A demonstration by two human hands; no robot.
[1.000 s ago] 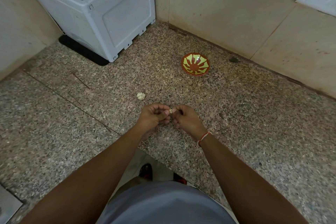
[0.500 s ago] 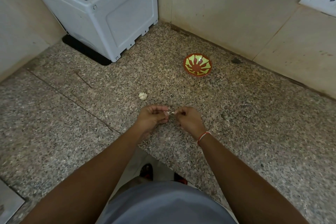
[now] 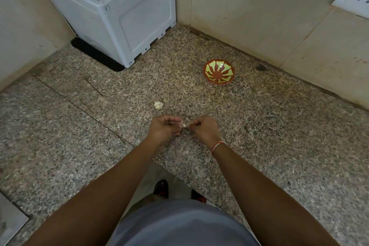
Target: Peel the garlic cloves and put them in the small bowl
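Crosswise, the garlic clove (image 3: pixel 184 125) lies pinched between both hands' fingers (image 3: pixel 178 121).

Over a speckled granite bench (image 3: pixel 259 136), the left hand (image 3: pixel 163 129) and right hand (image 3: pixel 203 129) meet with curled fingers, both pinching a small pale garlic clove (image 3: pixel 184 125) between their fingertips. A garlic bulb (image 3: pixel 158 105) lies on the bench just beyond the left hand, and a small bowl (image 3: pixel 219 72), red with yellow-green rays, sits further back to the right near the beige wall (image 3: pixel 259 16). A white plastic box (image 3: pixel 119 12) stands in the back corner, a wall socket (image 3: pixel 355 0) shows at upper right, and a red-and-white thread (image 3: pixel 217 146) circles the right wrist.
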